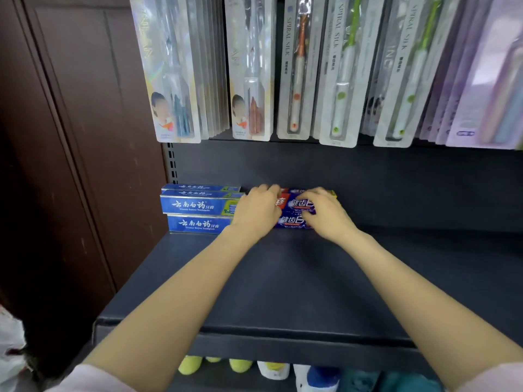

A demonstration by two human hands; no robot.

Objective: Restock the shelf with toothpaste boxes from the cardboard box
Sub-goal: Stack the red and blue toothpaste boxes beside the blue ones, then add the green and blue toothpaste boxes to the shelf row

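Left hand [256, 212]: fingers curling over the left end of the purple boxes [294, 212], gripping them at the top edge. Right hand [325, 213]: fingers curling over the right end of the same boxes, holding them likewise. Both hands are working as a pair, most likely because the boxes are long and are being squared up against the back of the shelf [283, 278].

Purple boxes: lying flat, at least two stacked one on another, long side facing out so the printed face is showing to a shopper. They are sitting at the rear of the shelf, just beside the blue boxes [198, 207].

Blue boxes: stacked in the left rear corner, faces outward, apparently already in place.

Toothbrush packs [297, 80]: hanging in rows above the shelf.

Cardboard box: not in view.

Judgement: placing is nearly finished for this pair; most of the shelf is waiting for stock.
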